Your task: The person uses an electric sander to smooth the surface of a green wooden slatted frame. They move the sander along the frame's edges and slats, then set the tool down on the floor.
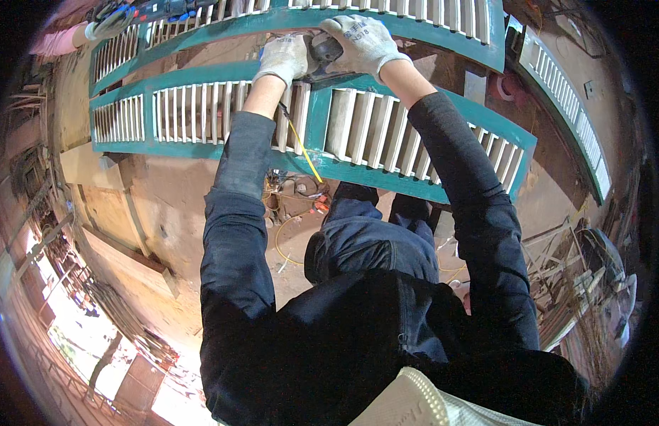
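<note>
A green-framed louvred shutter (316, 124) with pale slats lies across in front of me. Both my hands wear whitish work gloves and are closed around a dark corded power tool (325, 51) at the shutter's far rail, near its middle bar. My left hand (284, 57) grips the tool's left side. My right hand (363, 44) wraps over its right side. The tool's underside is hidden, so I cannot tell its exact kind. From beside my left wrist a black and yellow cord (301, 146) runs down toward me over the shutter.
Beyond lies a second green shutter (453, 32). Another person's gloved hand (111, 23) is by a dark and blue tool (166, 10) at the far left. A third shutter (567, 103) stands at the right. Tangled cords (301, 190) lie below; wood scraps (567, 280) are piled at right.
</note>
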Available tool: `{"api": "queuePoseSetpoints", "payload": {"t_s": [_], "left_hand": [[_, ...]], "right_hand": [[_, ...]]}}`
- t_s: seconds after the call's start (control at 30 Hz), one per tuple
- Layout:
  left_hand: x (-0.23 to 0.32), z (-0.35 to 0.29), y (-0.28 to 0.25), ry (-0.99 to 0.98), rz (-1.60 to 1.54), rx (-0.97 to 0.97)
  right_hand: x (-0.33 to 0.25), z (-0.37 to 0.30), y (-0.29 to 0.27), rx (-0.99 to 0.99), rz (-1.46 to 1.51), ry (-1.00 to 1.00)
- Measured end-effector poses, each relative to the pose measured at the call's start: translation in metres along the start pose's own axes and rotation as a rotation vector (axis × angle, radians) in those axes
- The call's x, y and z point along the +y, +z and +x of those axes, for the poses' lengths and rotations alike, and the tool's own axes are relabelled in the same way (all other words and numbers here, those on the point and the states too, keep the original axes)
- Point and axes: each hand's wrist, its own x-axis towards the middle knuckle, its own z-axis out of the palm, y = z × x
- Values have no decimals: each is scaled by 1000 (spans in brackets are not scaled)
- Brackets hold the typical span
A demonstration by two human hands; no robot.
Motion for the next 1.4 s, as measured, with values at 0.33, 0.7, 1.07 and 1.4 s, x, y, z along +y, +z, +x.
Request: {"api": "queuePoseSetpoints", "payload": {"t_s": [0.33,0.7,1.07,1.4], "left_hand": [[131,2,-8,232,-145,90],[299,-140,-15,701,-415,82],[191,-251,68,408,-269,-214],[164,-229,55,338,22,-471]], "right_hand": [[92,-101,-22,-9,-114,54],[44,-339,-134,29,4,267],[-92,-352,-27,-14,267,289],[-109,-327,-3,108,371,344]]}}
